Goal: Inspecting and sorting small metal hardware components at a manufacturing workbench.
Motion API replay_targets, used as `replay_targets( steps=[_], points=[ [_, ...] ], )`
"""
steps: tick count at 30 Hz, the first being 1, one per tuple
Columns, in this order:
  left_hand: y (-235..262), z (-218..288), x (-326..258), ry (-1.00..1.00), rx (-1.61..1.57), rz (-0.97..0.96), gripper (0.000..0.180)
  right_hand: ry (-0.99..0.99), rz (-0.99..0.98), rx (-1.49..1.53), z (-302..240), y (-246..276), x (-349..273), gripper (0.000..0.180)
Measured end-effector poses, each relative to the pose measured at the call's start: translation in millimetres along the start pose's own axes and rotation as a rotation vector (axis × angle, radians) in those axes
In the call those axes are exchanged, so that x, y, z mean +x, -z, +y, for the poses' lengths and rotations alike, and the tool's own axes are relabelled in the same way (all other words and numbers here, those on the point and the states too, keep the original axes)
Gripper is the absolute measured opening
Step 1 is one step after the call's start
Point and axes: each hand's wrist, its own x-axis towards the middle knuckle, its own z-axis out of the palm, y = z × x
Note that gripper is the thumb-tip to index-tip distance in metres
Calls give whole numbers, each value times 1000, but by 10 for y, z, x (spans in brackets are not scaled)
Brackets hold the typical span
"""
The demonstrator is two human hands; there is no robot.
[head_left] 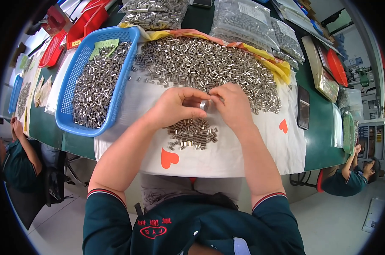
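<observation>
Between the thumb and fingers of my left hand (175,107) is a round, shiny metal piece (204,105), ring-like in outline. My right hand (233,104) is closed in a pinch right beside it; whatever its fingertips hold is too small to make out. Below my hands lies a small heap of short metal cylinders (193,135) on a white cloth (239,157) with red hearts. Just beyond them spreads a much larger heap of the same kind of cylinders (209,63), bordered at the back by a yellow and red cloth edge (260,55).
A blue plastic basket (61,100) full of metal cylinders stands to the left, a green slip inside. Clear bags of metal parts (243,21) line the back. A dark phone (303,107) lies on the right. Co-workers sit at the far left (22,157) and far right (347,178).
</observation>
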Motion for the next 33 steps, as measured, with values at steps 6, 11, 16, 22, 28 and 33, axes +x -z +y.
replay_targets(
  steps=[6, 11, 16, 22, 28, 33],
  points=[
    [-15, 27, 19, 61, -113, 106, 36, 40, -54, -127, -42, -20, -22, 5],
    [-2, -27, 10, 16, -116, 125, 35, -222, -76, 307, -178, 137, -24, 6],
    [1, -24, 19, -38, -129, 98, 36, -252, -112, 647, -234, 183, -43, 7],
    [-7, -66, 16, -11, -81, 118, 34, 15, 45, 285, -267, 98, -77, 9],
    [-32, 2, -1, 40, 19, 119, 36, 8, 24, 358, -212, 181, -76, 9],
    [-52, -60, -18, -1, -57, 64, 37, -252, -235, 516, -154, 272, -34, 12]
  ],
)
